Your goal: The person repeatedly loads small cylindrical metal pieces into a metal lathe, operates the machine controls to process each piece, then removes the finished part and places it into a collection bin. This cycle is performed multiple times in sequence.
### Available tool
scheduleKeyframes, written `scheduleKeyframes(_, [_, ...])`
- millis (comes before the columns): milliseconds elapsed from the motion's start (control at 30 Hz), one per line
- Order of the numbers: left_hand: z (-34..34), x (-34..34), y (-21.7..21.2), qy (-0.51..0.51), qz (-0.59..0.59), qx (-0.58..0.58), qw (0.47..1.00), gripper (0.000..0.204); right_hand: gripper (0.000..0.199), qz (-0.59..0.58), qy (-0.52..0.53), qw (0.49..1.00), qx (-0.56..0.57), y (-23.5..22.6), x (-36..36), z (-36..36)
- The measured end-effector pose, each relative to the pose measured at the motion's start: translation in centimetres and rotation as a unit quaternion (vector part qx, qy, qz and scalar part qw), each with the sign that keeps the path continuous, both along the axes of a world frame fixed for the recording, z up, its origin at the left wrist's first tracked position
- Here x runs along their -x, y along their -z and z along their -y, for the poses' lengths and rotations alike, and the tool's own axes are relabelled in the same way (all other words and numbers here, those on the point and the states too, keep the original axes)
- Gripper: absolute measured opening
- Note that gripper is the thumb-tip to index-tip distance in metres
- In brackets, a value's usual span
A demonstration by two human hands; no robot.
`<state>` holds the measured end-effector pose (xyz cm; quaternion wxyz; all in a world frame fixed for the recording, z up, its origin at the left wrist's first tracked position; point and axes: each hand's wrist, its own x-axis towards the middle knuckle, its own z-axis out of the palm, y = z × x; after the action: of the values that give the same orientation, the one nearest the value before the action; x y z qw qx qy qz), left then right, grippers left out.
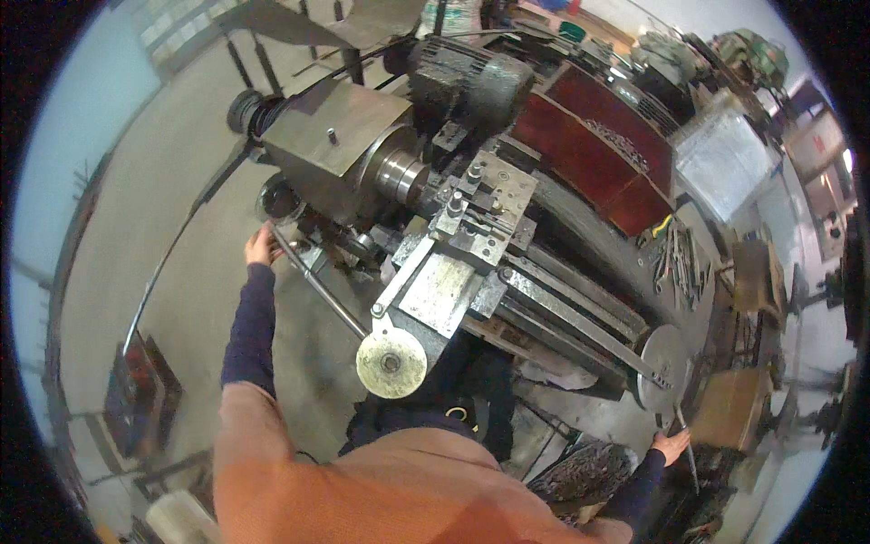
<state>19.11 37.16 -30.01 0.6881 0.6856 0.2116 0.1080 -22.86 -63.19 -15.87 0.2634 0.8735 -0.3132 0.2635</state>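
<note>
A metal lathe [332, 127] fills the middle of the view. My left hand [261, 247] is closed round the upper end of a long steel lever [317, 286], which runs down to a round pale disc [391, 364] at the front of the carriage. At the lower right, my right hand [672, 446] is closed on a thin metal handle [681, 419] beside the larger disc [662, 367] at the end of the bed. Between the hands lies the tool slide [444, 292] with its bolted tool post [480, 218]. A shiny round chuck [401, 176] faces the tool post.
Behind the bed stands a dark red tray [589, 136] with small metal pieces in it. Several wrenches [681, 261] lie to its right, near a plastic-wrapped box [727, 156]. A motor [471, 86] sits behind the headstock. On the left floor is a dark box [140, 394] with a rod rising from it.
</note>
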Motion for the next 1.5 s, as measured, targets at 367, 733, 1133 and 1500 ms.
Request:
scheduleKeyframes(367, [3.9, 0.7, -3.6, 0.168, -0.222, -0.638, 0.718, 0.042, 0.040, 0.016, 0.050, 0.913, -0.404, -0.3, -4.3, -19.6])
scheduleKeyframes(733, [5.8, -0.1, 5.9, 0.000, -0.215, -0.548, 0.809, 0.039, 0.031, 0.021, -0.060, 0.893, -0.445, -5.0, -9.3, -24.4])
scheduleKeyframes(1133, [0.8, 2.8, -5.1, 0.234, -0.265, -0.592, 0.724, 0.042, 0.039, 0.001, -0.526, 0.756, -0.388, -21.4, -29.6, -36.7])
scheduleKeyframes(1500, [-21.7, 16.6, -25.4, -0.086, -0.183, -0.649, 0.734, 0.039, 0.029, -0.299, -0.549, 0.732, -0.271, -21.7, -43.1, -60.0])
